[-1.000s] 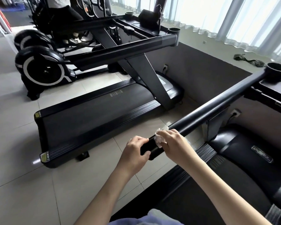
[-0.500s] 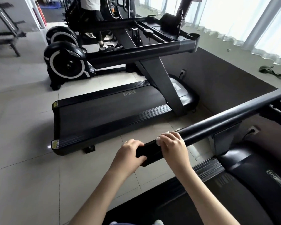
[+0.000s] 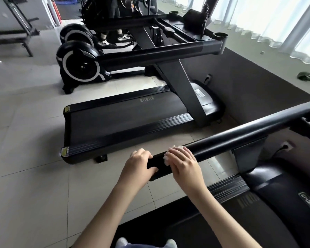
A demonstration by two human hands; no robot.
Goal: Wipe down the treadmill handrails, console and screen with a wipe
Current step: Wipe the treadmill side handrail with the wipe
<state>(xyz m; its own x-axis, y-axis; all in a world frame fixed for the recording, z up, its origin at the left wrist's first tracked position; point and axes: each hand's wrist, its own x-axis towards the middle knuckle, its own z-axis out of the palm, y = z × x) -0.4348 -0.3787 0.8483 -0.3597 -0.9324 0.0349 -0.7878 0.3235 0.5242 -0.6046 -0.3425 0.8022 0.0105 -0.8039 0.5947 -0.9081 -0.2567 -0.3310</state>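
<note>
A pale tiled floor (image 3: 25, 176) fills the left and lower left of the frame. Across the centre stands a neighbouring treadmill (image 3: 125, 122), its dark belt running from centre left towards the upper right, where its slanted upright rises to a black console frame. The near treadmill (image 3: 258, 203) takes up the lower right corner, only its deck edge and motor cover showing. White curtains (image 3: 258, 15) hang along the upper right edge. The near treadmill's black handrail (image 3: 240, 138) runs as a long bar from the right edge down to the lower centre, where it ends. An exercise machine with a white-ringed wheel housing (image 3: 79, 67) sits at upper left. At the handrail's free end, the left hand (image 3: 138, 167) grips the bar, fingers curled over the top and thumb along the near side. Just to the right of it, the right hand (image 3: 184, 165) lies over the bar with its fingers bent across the top, holding a white wipe (image 3: 166, 158) against the rail; the wipe shows only as a small crumpled edge at the fingertips and the thumb side.
</note>
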